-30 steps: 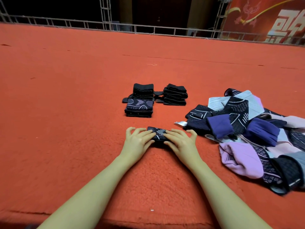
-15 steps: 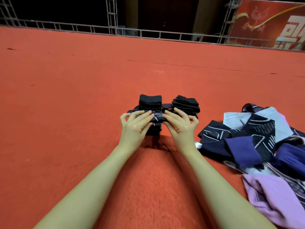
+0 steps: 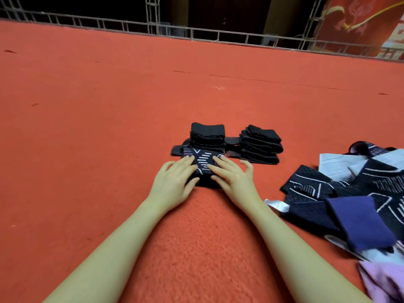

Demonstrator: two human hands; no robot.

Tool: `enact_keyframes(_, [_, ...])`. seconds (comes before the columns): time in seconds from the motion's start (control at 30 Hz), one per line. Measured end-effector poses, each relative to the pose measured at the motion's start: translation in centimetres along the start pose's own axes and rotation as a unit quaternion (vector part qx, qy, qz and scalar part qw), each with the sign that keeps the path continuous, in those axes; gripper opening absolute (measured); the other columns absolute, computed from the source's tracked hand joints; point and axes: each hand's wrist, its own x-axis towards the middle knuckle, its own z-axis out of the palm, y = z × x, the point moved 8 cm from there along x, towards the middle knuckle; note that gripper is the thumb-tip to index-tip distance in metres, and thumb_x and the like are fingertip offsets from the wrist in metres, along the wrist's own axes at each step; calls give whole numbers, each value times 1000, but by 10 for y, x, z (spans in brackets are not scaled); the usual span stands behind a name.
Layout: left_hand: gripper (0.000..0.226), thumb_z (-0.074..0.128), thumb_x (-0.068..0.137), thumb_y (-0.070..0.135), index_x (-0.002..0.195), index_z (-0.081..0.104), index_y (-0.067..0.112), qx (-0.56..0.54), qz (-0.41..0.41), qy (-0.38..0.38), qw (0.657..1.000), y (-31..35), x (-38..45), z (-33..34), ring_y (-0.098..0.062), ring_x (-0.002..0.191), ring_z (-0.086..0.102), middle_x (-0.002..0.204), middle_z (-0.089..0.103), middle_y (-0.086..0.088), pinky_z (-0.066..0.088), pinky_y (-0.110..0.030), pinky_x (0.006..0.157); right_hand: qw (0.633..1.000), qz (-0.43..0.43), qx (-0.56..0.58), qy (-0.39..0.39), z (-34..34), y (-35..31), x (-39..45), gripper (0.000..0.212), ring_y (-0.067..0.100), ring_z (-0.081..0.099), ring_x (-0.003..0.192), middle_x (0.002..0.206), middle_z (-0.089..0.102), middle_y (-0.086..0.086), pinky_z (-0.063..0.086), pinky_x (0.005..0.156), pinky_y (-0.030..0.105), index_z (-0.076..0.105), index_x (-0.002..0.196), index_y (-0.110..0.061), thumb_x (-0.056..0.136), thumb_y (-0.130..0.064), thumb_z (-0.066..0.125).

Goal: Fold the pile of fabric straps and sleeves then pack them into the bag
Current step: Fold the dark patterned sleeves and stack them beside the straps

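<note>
on the red carpet (image 3: 109,127) just ahead of me, both my hands lie flat on a folded patterned sleeve (image 3: 202,161), dark with white line markings. left hand (image 3: 172,182) covers its left part, fingers straight and slightly spread, palm down; nothing is pinched or wrapped. right hand (image 3: 232,176) mirrors it on the right part, fingers straight and fanned, the outer ones reaching past the fabric edge toward the carpet. so both grips are wide, pressing rather than holding.

the patterned sleeve sits on top of a low stack of dark folded pieces; only the near edge of that stack shows under my hands, so i cannot count the layers.

just beyond it, touching or nearly so, stands a taller stack of plain black folded pieces (image 3: 207,134). to the right of that, a second black stack (image 3: 260,144), its layers leaning a little. a black strap (image 3: 232,141) lies flat between the two stacks, and another strap end (image 3: 176,150) pokes out at the left.

near right, well apart from the stacks, lies the unfolded pile (image 3: 349,193): dark quilted pieces with white lines, a purple piece (image 3: 360,224), pale grey fabric (image 3: 336,162), a lilac piece (image 3: 384,283) at the frame corner, and a white care label (image 3: 277,205) on the carpet at its left edge.

far off, a metal railing (image 3: 196,32) borders the carpet, with a red banner (image 3: 360,25) at far right.
</note>
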Motion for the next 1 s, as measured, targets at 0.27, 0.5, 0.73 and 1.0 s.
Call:
enact_keyframes(0.27, [76,4,81,60,147,33,33,1,-169,-162,972,-7,-13,19,-15,143,25,155,27,8,4,-43,116,981,112,-24,-159,22,0,-5,48,8,5,146,160,3,-12,1,112,44,16,150,-40,103,-40,26])
enact_keyframes(0.5, [69,20,85,48,151,24,25,59,-146,-195,968,15,-9,-1,-21,146,15,158,19,1,4,-43,116,980,169,69,-85,-5,2,-35,63,10,16,144,160,7,-7,14,110,35,8,152,-35,99,-30,42])
enact_keyframes(0.73, [56,43,96,36,149,29,23,10,-78,-178,981,94,-6,-18,-22,145,15,158,21,-2,5,-39,115,980,192,49,-19,-56,21,-95,45,20,39,133,149,39,-3,23,104,36,48,139,-20,93,-18,50])
enact_keyframes(1.0, [46,41,98,32,143,39,22,-66,-48,-211,974,199,-3,-1,-18,142,20,153,31,2,11,-35,108,966,182,-164,86,-142,67,-157,32,25,58,94,107,67,4,23,77,36,67,100,-11,68,-19,68])
